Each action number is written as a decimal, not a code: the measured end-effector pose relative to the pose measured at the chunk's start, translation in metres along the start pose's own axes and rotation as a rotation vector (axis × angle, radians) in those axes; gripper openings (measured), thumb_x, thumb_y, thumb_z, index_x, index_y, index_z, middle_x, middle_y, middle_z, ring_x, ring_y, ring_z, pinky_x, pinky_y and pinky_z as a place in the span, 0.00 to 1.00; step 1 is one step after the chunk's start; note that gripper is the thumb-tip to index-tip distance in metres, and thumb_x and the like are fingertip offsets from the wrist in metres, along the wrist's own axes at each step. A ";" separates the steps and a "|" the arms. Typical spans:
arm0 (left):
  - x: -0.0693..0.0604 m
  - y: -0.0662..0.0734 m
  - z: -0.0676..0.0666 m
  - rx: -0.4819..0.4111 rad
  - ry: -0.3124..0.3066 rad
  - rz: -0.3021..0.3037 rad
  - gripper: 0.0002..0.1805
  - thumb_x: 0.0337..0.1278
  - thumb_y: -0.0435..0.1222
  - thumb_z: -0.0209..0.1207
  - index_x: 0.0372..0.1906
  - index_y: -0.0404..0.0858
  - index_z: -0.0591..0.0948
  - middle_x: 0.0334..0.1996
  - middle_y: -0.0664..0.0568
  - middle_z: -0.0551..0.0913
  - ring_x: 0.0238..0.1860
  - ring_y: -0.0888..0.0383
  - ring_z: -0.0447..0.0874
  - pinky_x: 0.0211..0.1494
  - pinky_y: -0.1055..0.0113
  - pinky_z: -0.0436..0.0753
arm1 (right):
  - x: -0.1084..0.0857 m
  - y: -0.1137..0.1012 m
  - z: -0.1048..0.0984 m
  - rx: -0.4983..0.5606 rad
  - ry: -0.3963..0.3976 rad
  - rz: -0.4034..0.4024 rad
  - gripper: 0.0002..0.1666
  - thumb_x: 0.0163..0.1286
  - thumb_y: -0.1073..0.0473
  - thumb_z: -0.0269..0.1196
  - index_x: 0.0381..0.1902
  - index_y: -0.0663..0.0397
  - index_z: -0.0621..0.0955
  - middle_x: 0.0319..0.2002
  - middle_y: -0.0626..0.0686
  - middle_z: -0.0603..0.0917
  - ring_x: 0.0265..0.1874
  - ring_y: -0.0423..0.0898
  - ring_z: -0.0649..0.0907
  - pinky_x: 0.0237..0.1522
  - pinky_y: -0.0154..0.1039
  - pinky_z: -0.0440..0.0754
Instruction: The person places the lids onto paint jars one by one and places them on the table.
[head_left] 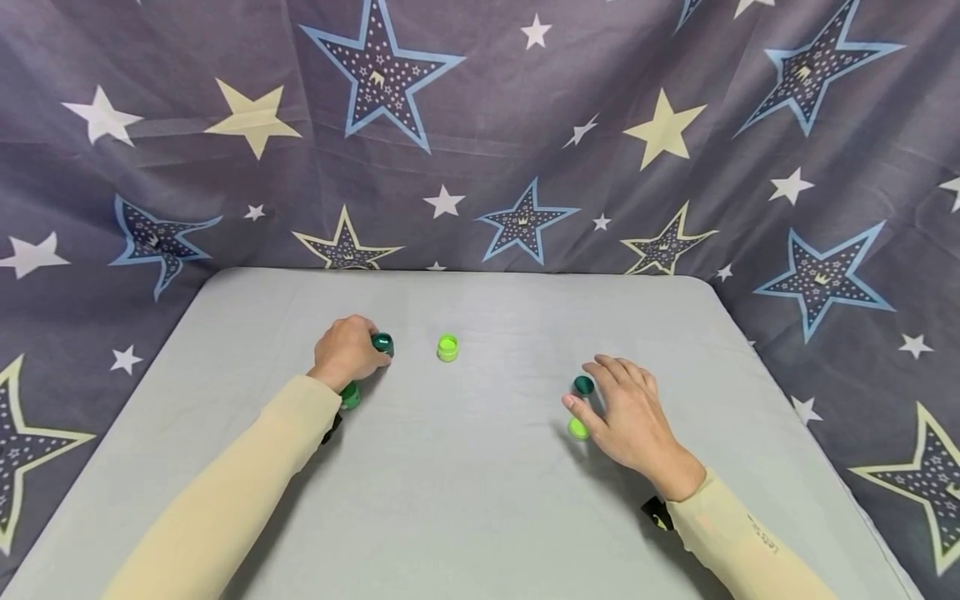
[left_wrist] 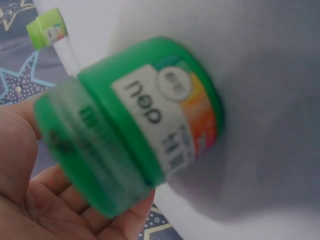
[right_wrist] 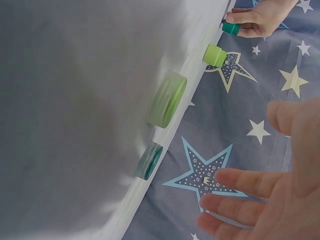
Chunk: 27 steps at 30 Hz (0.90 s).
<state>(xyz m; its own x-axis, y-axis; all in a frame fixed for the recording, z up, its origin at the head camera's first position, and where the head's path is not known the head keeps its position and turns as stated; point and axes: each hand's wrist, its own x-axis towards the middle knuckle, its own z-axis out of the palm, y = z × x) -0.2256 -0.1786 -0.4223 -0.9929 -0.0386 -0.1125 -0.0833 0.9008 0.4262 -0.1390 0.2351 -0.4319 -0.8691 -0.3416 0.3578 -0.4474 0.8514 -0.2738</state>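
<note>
In the head view my left hand (head_left: 348, 350) grips a small dark green jar (head_left: 382, 343), fingers and thumb around its sides. A green jar (head_left: 350, 395) stands by the left wrist; close up in the left wrist view, this labelled jar (left_wrist: 150, 110) has its lid on. My right hand (head_left: 633, 417) hovers with spread fingers beside a dark green lid (head_left: 583, 385) and a light green lid (head_left: 578, 428), holding nothing. Both the light green lid (right_wrist: 167, 99) and dark green lid (right_wrist: 149, 161) lie on the table in the right wrist view.
A light green jar (head_left: 447, 348), its top uncovered, stands on the grey-covered table (head_left: 480, 483) between the hands, nearer the left one. A star-patterned cloth (head_left: 480, 125) hangs behind the table's far edge and along both sides.
</note>
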 end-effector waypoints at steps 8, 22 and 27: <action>-0.009 0.006 -0.004 -0.050 0.021 0.048 0.22 0.52 0.40 0.74 0.51 0.33 0.86 0.46 0.40 0.87 0.47 0.41 0.82 0.48 0.48 0.80 | 0.001 0.001 0.001 -0.001 0.010 -0.004 0.37 0.72 0.39 0.64 0.64 0.62 0.78 0.66 0.66 0.76 0.66 0.65 0.72 0.65 0.64 0.61; -0.035 0.019 -0.008 -0.123 0.028 0.115 0.23 0.52 0.40 0.76 0.53 0.38 0.86 0.37 0.48 0.86 0.41 0.48 0.83 0.44 0.54 0.79 | 0.006 0.006 0.003 -0.008 0.001 0.011 0.37 0.71 0.38 0.65 0.64 0.62 0.78 0.65 0.66 0.77 0.65 0.65 0.73 0.64 0.64 0.63; -0.046 0.021 -0.006 -0.143 0.034 0.122 0.20 0.51 0.40 0.76 0.50 0.40 0.88 0.37 0.50 0.86 0.40 0.49 0.82 0.43 0.55 0.79 | 0.008 0.007 0.003 -0.017 -0.011 0.025 0.37 0.71 0.38 0.65 0.63 0.62 0.78 0.63 0.65 0.79 0.64 0.64 0.74 0.64 0.64 0.64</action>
<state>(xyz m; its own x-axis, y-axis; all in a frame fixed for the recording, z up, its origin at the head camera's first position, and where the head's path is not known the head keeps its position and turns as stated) -0.1824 -0.1604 -0.4024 -0.9984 0.0509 -0.0230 0.0294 0.8288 0.5587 -0.1499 0.2375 -0.4336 -0.8821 -0.3247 0.3413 -0.4223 0.8662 -0.2672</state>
